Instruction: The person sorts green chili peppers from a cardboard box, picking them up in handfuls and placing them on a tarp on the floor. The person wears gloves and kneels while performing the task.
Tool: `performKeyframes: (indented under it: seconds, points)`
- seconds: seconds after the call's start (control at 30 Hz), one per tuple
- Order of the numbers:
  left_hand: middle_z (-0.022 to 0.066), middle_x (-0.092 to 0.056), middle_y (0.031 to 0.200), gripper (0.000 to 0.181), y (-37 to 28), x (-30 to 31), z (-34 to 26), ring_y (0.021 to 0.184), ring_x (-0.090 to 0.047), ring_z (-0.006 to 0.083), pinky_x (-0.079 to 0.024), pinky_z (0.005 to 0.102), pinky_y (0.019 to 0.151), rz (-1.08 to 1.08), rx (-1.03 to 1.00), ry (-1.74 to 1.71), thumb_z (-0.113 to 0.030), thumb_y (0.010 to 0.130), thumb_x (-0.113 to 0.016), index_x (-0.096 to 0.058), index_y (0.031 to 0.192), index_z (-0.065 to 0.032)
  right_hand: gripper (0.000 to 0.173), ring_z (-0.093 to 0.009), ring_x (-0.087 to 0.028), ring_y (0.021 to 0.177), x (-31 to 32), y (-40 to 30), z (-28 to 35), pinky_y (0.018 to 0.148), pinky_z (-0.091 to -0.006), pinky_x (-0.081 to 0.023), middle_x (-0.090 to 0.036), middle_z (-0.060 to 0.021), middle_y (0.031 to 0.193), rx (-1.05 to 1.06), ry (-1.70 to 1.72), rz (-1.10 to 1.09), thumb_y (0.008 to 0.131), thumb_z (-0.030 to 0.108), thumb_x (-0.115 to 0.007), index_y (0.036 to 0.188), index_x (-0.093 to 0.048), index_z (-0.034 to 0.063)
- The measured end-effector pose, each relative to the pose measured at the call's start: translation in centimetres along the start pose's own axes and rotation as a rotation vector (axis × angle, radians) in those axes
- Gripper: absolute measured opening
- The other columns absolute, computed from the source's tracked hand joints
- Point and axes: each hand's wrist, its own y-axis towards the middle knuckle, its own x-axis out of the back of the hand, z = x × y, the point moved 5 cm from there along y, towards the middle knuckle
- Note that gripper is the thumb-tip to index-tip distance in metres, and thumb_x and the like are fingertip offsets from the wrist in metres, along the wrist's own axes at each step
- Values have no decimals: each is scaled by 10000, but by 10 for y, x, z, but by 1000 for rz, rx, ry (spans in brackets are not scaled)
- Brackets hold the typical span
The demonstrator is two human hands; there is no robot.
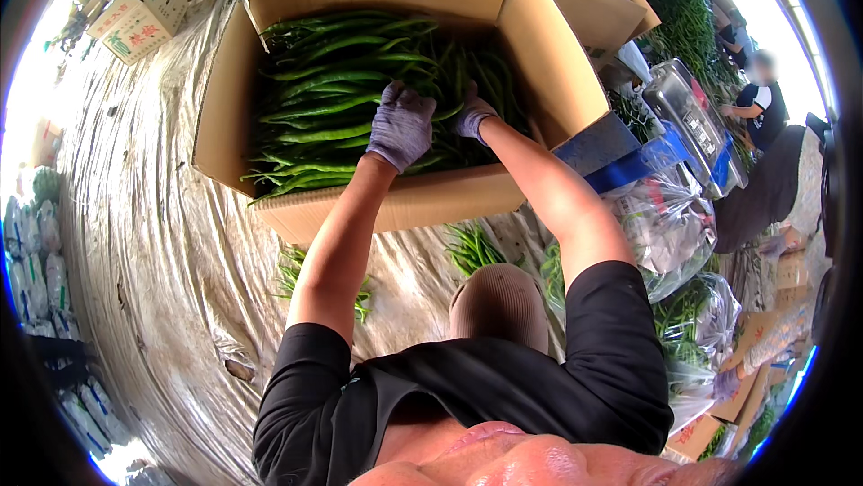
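Long green chili peppers (pixel 323 108) lie in an open cardboard box (pixel 377 209) in front of me. On the left they run side by side in rows; to the right they lie looser and in shadow. My left hand (pixel 403 127), in a purple-grey knit glove, is curled down onto the peppers near the box's middle, its fingertips hidden. Just right of it, my right hand (pixel 475 114), gloved alike, reaches among the peppers with its thumb up. Its other fingers are mostly out of sight, so neither grip can be made out.
Loose peppers (pixel 472 246) lie on the wrinkled ground sheet (pixel 168 230) by my knee. At right are a scale (pixel 691 122) and clear plastic bags (pixel 664 216). Another person (pixel 762 105) sits near a heap of peppers (pixel 681 21). Printed cartons (pixel 131 27) stand far left.
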Motion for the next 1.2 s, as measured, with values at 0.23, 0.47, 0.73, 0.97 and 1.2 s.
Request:
performKeyframes:
  seconds: [0.23,0.47,0.73,0.97,1.2]
  points:
    - [70,-590,774,167,-21,9,21,878,-565,242,-340,413,998,15,44,12,-81,674,-596,-560,834,-109,736,-272,-563,1075,84,-91,49,937,-364,-433,-596,-166,1148,-22,588,-325,623,186,-801,1246,-458,-1]
    - [71,-586,772,182,-17,6,19,868,-565,242,-344,402,996,-39,21,-29,-62,664,-585,-570,839,-110,532,-271,-564,1046,91,-94,12,920,-359,-429,-626,-149,1121,7,1018,-60,617,180,-751,1106,-628,10]
    - [116,-611,942,331,8,19,-8,924,-573,273,-420,387,920,-101,131,-299,-24,728,-537,-573,1057,-30,283,-209,-655,738,92,-114,12,719,-314,-531,-676,-121,937,30,1577,154,742,208,-696,956,-673,24]
    - [87,-636,1031,310,23,-75,-15,903,-614,217,-491,317,756,371,1160,-1362,-75,869,-546,-536,1173,-17,279,-190,-644,698,85,-113,-2,669,-303,-529,-683,-86,868,-32,1674,22,766,245,-677,961,-677,45]
    - [136,-648,784,215,9,-115,5,645,-630,268,-528,373,596,126,1310,-1622,-156,795,-675,-644,864,45,333,-172,-634,781,94,-135,19,683,-290,-507,-671,-77,910,-43,1609,-56,773,278,-682,1007,-667,41]
